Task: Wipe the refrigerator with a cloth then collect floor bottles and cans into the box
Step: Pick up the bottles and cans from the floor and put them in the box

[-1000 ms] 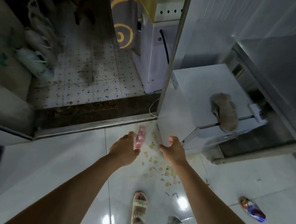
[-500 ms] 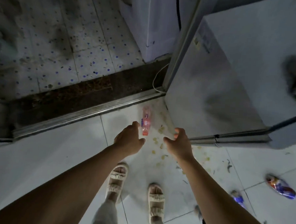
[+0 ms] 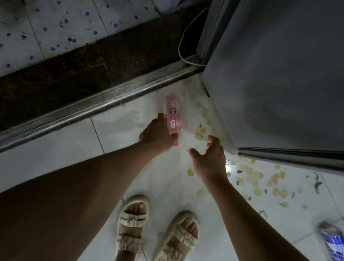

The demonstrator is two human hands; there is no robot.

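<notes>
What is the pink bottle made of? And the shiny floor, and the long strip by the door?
The pink bottle, under the left hand, looks like thin clear plastic with a printed label: you can see through its top. The floor looks like glazed white tile, since it shines and has grout lines. The door strip looks like dull, scuffed metal.

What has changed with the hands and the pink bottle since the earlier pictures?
The left hand came down and now grips the pink bottle, which it had only approached. The right hand stays open and empty beside it. The bottle still lies on the floor near the refrigerator.
</notes>
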